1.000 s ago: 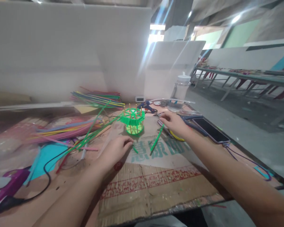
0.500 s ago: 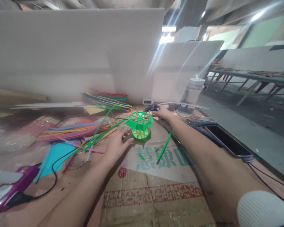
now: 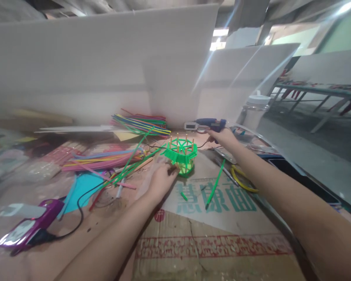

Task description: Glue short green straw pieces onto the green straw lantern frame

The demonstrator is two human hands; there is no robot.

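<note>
A small green model [image 3: 181,157] with wooden stick posts stands on the cardboard, ringed by a fringe of green strips. My left hand [image 3: 161,180] has its fingers curled against the left side of the model's base, closed on it. Raised behind and to the right of it, a blue hot glue gun [image 3: 212,123] is gripped in my right hand [image 3: 224,137], its nozzle toward the left. In front of the model lie a short green piece [image 3: 184,196] and a longer green strip [image 3: 215,185].
Bundles of coloured pipe cleaners [image 3: 140,124] lie at the back left. A purple power strip [image 3: 32,226] with a black cord is at the left. On the right are a yellow-handled tool [image 3: 244,179], a phone [image 3: 304,181] and a lidded bottle [image 3: 254,111].
My right hand has lifted the glue gun off the table. My left hand has moved in from beside the model to its base. The view has shifted slightly left.
</note>
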